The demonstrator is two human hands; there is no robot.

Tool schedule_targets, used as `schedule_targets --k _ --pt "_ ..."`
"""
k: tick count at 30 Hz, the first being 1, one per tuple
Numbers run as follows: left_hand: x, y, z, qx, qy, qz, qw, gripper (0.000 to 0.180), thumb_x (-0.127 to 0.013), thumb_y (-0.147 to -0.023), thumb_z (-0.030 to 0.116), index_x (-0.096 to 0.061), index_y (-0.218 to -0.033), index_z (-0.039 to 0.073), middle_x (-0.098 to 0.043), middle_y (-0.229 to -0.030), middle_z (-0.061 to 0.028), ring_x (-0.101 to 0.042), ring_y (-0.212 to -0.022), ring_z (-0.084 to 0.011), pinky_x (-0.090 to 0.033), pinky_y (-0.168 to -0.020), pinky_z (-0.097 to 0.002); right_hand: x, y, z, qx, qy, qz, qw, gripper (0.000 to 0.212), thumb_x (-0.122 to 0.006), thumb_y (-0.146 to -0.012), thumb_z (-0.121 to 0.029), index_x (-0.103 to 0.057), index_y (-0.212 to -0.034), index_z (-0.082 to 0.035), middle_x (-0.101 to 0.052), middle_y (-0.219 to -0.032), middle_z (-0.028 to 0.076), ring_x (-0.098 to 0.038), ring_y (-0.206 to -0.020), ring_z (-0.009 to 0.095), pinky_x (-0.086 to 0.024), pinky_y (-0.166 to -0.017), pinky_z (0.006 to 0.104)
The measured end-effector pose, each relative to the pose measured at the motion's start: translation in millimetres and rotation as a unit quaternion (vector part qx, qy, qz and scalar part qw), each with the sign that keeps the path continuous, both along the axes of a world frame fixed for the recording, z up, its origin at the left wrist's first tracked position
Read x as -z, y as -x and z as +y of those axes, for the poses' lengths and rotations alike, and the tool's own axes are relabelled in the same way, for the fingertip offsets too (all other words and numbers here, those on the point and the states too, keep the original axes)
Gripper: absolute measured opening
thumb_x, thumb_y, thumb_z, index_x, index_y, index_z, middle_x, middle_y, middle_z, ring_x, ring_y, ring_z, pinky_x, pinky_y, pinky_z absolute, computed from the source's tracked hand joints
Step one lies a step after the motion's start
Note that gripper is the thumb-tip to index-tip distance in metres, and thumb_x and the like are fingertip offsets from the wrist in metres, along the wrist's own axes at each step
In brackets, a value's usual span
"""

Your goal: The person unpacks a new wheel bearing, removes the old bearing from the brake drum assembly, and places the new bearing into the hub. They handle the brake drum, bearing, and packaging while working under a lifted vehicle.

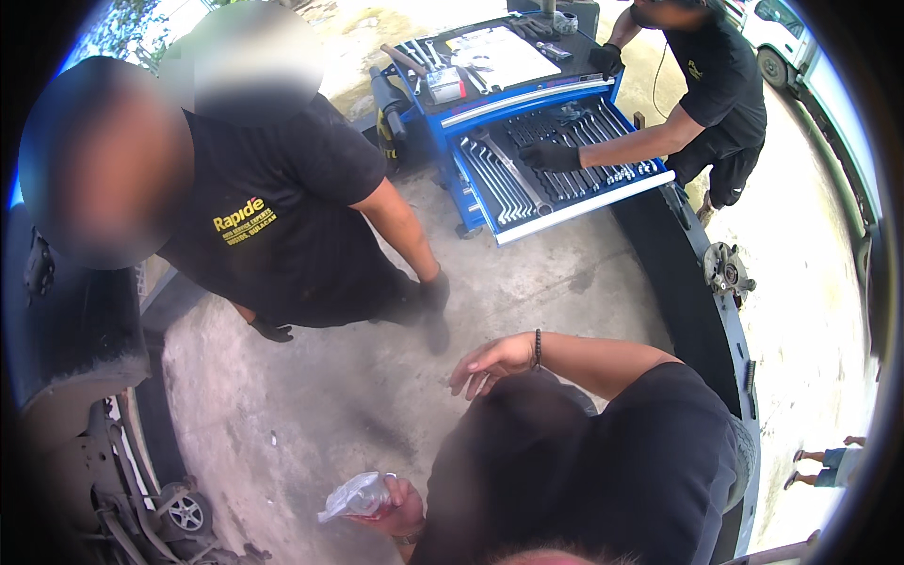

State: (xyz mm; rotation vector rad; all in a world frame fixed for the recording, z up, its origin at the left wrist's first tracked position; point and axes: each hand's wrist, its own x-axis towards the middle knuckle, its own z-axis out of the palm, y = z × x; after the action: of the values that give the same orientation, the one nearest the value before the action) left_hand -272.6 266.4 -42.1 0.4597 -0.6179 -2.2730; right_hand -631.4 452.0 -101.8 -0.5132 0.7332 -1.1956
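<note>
My left hand [403,508], low in the view, is closed around a clear plastic bag [356,496] with something reddish showing at its lower side. What is inside cannot be made out. My right hand [496,363], with a dark bead bracelet at the wrist, hangs in front of my black shirt with loosely stretched fingers and nothing in it. Beyond it stands a blue tool cabinet [461,200], its top drawer pulled out. Rows of wrenches [499,184] lie in the drawer. One co-worker's black-gloved hand [549,156] is over these tools; the other glove [605,61] rests at the cabinet top.
A person in a black shirt [282,207] stands close at left, gloved hands lowered; another is partly hidden behind. A raised vehicle's underside [94,461] fills the lower left. A dark lift rail [650,245] curves along the right, with a metal hub part [727,270] on it.
</note>
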Motion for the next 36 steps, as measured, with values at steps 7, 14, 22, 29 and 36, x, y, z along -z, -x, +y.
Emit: schedule_targets --k 7,14,22,29,36 --pt "-31 134 42 -0.089 -0.122 -0.072 0.986 0.074 -0.053 -0.096 0.078 -0.064 -0.131 0.014 -0.073 -0.108 -0.0132 -0.048 -0.051 -0.0102 -0.033 -0.045 -0.0225 -12 192 -2 0.201 0.011 0.086 0.976 0.044 -0.058 -0.106 -0.038 -0.065 -0.127 0.000 -0.066 -0.133 0.017 -0.068 -0.116 0.025 -0.053 -0.100 0.0401" --pt "-37 154 60 -0.181 -0.119 -0.151 0.964 0.066 -0.057 -0.097 0.073 -0.064 -0.129 0.016 -0.073 -0.101 -0.0102 -0.045 -0.048 -0.0090 -0.030 -0.041 -0.0222 -3 264 -40 0.285 -0.001 0.185 0.941 0.042 -0.063 -0.102 -0.041 -0.067 -0.124 -0.005 -0.072 -0.119 0.009 -0.069 -0.107 0.019 -0.054 -0.096 0.0363" --pt "-43 165 42 -0.216 -0.097 -0.131 0.963 0.062 -0.060 -0.098 0.068 -0.062 -0.132 0.016 -0.074 -0.105 -0.0114 -0.045 -0.049 -0.0086 -0.033 -0.043 -0.0217 7 270 -81 0.287 -0.042 0.186 0.939 0.038 -0.064 -0.102 -0.036 -0.067 -0.123 -0.004 -0.072 -0.115 0.008 -0.070 -0.102 0.018 -0.054 -0.092 0.0352" --pt "-36 173 39 -0.241 -0.130 -0.131 0.953 0.066 -0.059 -0.095 0.074 -0.066 -0.124 0.014 -0.075 -0.094 -0.0098 -0.042 -0.045 -0.0084 -0.027 -0.039 -0.0207 9 228 -114 0.149 -0.005 0.237 0.960 0.035 -0.065 -0.103 -0.033 -0.067 -0.121 -0.004 -0.070 -0.110 0.004 -0.068 -0.097 0.015 -0.054 -0.088 0.0323" --pt "-19 148 16 -0.163 -0.132 -0.074 0.975 0.064 -0.057 -0.096 0.073 -0.066 -0.127 0.018 -0.076 -0.099 -0.0121 -0.045 -0.046 -0.0095 -0.030 -0.041 -0.0218 -7 191 -100 0.151 -0.009 0.268 0.951 0.035 -0.066 -0.103 -0.034 -0.067 -0.122 -0.005 -0.069 -0.110 0.003 -0.067 -0.098 0.014 -0.053 -0.089 0.0322"
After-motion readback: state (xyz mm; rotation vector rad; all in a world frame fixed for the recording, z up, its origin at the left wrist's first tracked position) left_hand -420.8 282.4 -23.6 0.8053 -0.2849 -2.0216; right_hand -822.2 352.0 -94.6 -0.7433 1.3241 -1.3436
